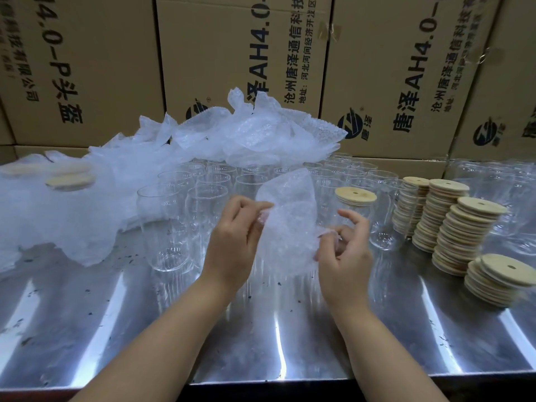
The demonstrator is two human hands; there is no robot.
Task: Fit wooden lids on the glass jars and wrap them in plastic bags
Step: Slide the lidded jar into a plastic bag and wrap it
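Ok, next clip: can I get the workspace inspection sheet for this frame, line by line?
Surface: shiny metal table, with dark specks and strip reflections.
Job's things: open glass jars standing in rows; one lidded jar right of the hands; wooden lids stacked at right; bubble bag held up between both hands.
Clutter: pile of loose bubble bags at the back; wrapped, lidded jars at left.
Grippers: left hand pinches the bag's upper edge; right hand pinches its lower edge, fingers partly curled.
Cables: nothing seen.
Surroundings: printed cardboard boxes stacked behind the table.
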